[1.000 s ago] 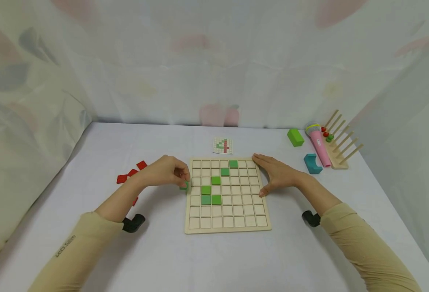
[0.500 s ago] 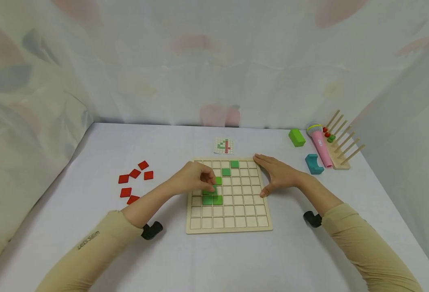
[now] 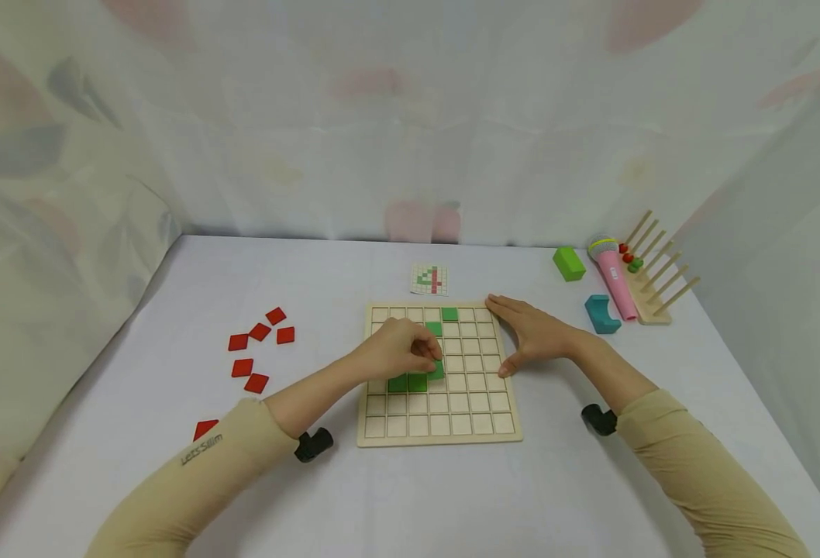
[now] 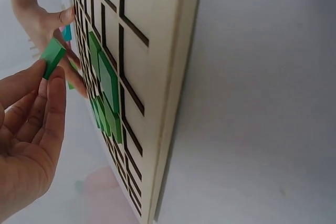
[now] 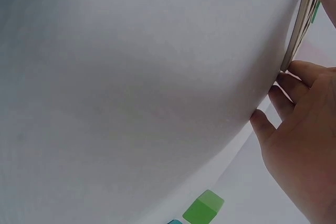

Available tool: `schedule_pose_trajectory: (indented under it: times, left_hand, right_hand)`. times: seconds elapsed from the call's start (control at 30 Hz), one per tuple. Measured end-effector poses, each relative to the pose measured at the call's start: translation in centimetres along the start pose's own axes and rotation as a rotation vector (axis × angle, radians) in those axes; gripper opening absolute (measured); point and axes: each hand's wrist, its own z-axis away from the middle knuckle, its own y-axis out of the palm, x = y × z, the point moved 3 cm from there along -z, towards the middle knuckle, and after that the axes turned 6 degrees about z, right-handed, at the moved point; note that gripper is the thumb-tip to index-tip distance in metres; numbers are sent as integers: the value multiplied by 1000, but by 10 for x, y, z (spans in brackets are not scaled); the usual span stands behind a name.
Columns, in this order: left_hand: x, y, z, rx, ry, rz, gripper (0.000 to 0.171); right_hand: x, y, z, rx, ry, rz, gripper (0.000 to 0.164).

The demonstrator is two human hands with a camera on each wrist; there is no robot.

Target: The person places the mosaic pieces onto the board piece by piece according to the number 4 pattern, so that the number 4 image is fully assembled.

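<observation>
My left hand point(image 3: 397, 349) pinches a green square tile point(image 4: 53, 57) between thumb and fingers, held above the wooden grid board point(image 3: 441, 442). Several green tiles point(image 4: 108, 82) lie in the board's cells, some hidden under the left hand in the head view. At the board's far right, a green tile point(image 3: 449, 314) fills a cell of the top row. My right hand point(image 3: 537, 332) rests on the board's right edge, thumb and fingers spread apart along it.
Behind the board lies a small pattern card point(image 3: 428, 280). Several red tiles point(image 3: 242, 368) are scattered to the left. On the right are a green block point(image 3: 569, 264), a teal curved block point(image 3: 601, 315), a pink toy microphone point(image 3: 615, 283) and a pegged wooden stand point(image 3: 654, 316).
The left hand has picked up the green tile from beside the board's left edge and carried it rightward over the grid. The right hand has stayed at the board's edge.
</observation>
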Motion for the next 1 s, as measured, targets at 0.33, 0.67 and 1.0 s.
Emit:
schedule_pose_trajectory:
  times: [0.33,0.67,1.0]
  left_hand:
    - [-2,9,-8,7,-39,-16,7]
    - [2,20,-8,-2,-55,-73,7]
    - [1,24,-5,-6,-26,-119,7]
  right_hand:
    - [1,-2,1,-2,5,-11,127]
    - [2,-1,0,1,7,-13,127]
    - [2,-1,1,4,16,-19,127]
